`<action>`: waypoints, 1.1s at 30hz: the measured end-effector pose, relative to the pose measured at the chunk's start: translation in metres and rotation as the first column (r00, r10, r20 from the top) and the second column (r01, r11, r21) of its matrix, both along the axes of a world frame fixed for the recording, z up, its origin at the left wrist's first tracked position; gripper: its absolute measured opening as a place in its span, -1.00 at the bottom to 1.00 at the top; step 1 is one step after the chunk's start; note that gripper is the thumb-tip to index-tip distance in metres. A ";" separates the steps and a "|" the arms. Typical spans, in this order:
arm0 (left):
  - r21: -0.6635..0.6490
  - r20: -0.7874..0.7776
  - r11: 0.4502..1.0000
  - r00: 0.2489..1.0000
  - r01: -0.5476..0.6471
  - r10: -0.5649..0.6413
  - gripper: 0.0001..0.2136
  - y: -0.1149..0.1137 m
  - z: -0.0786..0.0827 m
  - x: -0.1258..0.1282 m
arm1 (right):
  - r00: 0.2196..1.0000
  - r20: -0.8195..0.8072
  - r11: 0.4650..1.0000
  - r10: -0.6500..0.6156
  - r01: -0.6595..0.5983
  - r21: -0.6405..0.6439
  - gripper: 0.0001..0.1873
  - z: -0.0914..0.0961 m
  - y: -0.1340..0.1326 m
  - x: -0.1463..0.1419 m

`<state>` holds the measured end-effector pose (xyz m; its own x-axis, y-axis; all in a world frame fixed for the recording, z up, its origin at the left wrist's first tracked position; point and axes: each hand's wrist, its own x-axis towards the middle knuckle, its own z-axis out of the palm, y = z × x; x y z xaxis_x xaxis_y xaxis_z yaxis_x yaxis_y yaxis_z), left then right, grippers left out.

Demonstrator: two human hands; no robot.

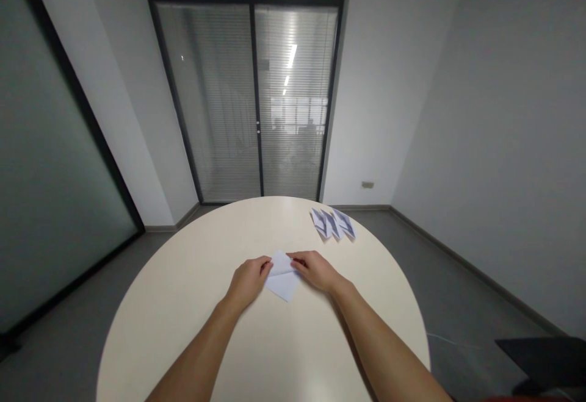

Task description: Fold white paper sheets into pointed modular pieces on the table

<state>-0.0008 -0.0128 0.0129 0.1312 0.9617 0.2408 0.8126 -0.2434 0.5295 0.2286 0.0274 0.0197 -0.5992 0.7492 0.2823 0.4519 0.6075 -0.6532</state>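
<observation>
A partly folded sheet of white paper (282, 280) lies over the middle of the table, one corner pointing toward me and a crease running across it. At its left edge, my left hand (249, 277) pinches the paper between thumb and fingers. My right hand (315, 268) grips the opposite edge the same way, fingers closed. Both hands rest low, close to the tabletop. Toward the far right of the table stand several folded paper pieces (333, 224) with pointed tips, set side by side and apart from my hands.
The round cream table (183, 304) fills the lower middle. Beyond its far edge is a glass door (293, 146) with blinds. A frosted glass panel (55, 176) stands at the left. Part of a dark object (544, 356) shows at the lower right, beside the table.
</observation>
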 end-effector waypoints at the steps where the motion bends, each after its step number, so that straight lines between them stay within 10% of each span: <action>1: -0.005 -0.006 1.000 1.000 -0.013 0.013 -0.74 0.000 0.000 0.000 | 0.999 0.005 0.999 -0.035 0.035 0.007 -0.60 -0.001 0.000 0.000; 33: 0.065 -0.125 0.983 0.979 0.169 -0.160 -0.63 0.005 -0.023 -0.004 | 0.957 0.156 0.947 -0.243 0.200 0.251 -0.61 -0.024 0.015 0.013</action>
